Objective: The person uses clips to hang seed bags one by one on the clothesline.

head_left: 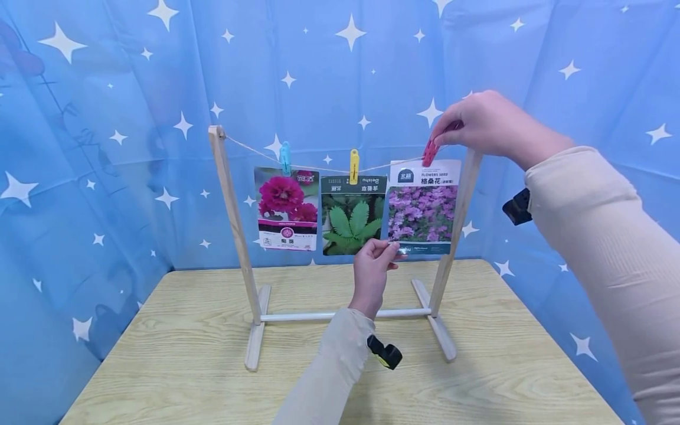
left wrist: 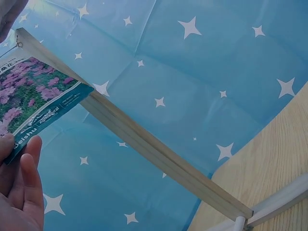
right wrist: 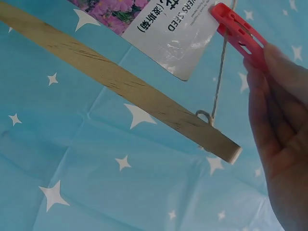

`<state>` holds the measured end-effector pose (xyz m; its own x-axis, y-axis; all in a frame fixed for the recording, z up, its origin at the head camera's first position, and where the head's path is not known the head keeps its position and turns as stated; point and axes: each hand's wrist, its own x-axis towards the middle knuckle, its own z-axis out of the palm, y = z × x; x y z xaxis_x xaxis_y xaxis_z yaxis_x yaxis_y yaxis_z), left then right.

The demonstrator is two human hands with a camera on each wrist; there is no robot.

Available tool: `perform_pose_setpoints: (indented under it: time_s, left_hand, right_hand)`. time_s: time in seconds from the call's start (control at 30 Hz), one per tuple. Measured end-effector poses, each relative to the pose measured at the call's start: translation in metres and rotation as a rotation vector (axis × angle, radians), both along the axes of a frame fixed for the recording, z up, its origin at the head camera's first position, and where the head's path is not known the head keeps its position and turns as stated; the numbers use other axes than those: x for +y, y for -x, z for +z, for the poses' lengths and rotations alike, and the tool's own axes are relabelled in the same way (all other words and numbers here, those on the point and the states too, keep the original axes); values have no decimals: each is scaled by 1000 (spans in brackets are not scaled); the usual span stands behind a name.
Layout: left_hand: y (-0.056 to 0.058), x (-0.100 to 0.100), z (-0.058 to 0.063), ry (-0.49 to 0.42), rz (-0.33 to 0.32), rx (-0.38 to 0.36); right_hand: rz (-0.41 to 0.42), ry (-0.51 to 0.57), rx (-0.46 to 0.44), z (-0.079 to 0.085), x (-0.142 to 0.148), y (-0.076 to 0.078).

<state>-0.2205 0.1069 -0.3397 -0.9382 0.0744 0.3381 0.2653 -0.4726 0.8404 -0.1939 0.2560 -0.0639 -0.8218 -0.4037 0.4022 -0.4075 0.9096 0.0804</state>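
Observation:
A seed packet with pink-purple flowers [head_left: 421, 212] hangs at the right end of a string, its lower left corner pinched by my left hand [head_left: 373, 271]. With thumb and fingers my right hand [head_left: 480, 127] pinches a red clothespin [right wrist: 239, 34] at the packet's top edge, over the string [right wrist: 221, 77]. To the left, a yellow clothespin [head_left: 354, 166] holds a green-leaf seed packet [head_left: 353, 218], whose print is upside down. Farther left hangs a magenta-flower seed packet [head_left: 287, 209] under a blue clothespin [head_left: 285, 158].
The string runs between two wooden posts [head_left: 234, 218] joined low down by a white crossbar [head_left: 297, 317]. The frame's feet [head_left: 435, 321] stand on a wood-grain table [head_left: 186, 354]. Behind hangs a blue curtain with white stars [head_left: 319, 71].

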Motion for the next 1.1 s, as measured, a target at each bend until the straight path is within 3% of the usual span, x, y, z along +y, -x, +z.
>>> perform_pose_setpoints:
  time_s: [0.47, 0.7, 0.83, 0.93, 1.1]
  left_hand:
    - [3, -12, -1, -15, 28, -7]
    - [2, -13, 4, 27, 21, -25]
    - [3, -16, 11, 117, -6, -19]
    - [1, -29, 19, 216, -23, 31]
    - [-25, -73, 45, 475, -29, 109]
  right_hand:
    - [33, -33, -63, -4, -18, 7]
    - [29, -9, -31, -9, -10, 11]
    - [9, 29, 29, -12, 4, 0]
    - [29, 74, 120, -18, 12, -13]
    - [78, 220, 365, -47, 28, -44]
